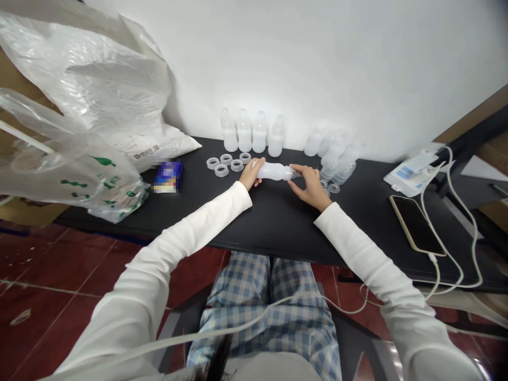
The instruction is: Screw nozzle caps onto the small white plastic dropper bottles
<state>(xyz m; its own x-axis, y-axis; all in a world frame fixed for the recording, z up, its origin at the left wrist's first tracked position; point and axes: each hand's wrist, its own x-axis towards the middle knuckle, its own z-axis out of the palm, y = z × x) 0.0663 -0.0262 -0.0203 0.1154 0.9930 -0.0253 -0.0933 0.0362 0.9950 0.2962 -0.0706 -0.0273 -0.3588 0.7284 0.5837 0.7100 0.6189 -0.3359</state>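
Note:
A milky white baby bottle [272, 171] lies sideways in the air over the black table. My left hand [251, 174] is closed round its base end. The thumb and fingers of my right hand [310, 185] pinch the collar and clear tip at the other end; the fingers partly hide that tip. Several clear plastic collar rings [221, 174] lie left of my left hand. Beyond it, several capped baby bottles [259, 138] stand in a row by the wall. Just past my right hand are more bottles [333, 156] and small clear parts [334, 188].
Large plastic bags [99, 100] fill the left, near a blue packet [168, 177]. On the right lie a phone [417, 226], a white power strip [410, 172] and looping white cables [470, 211]. One cable crosses my lap. The table's front edge [273, 255] is above my knees.

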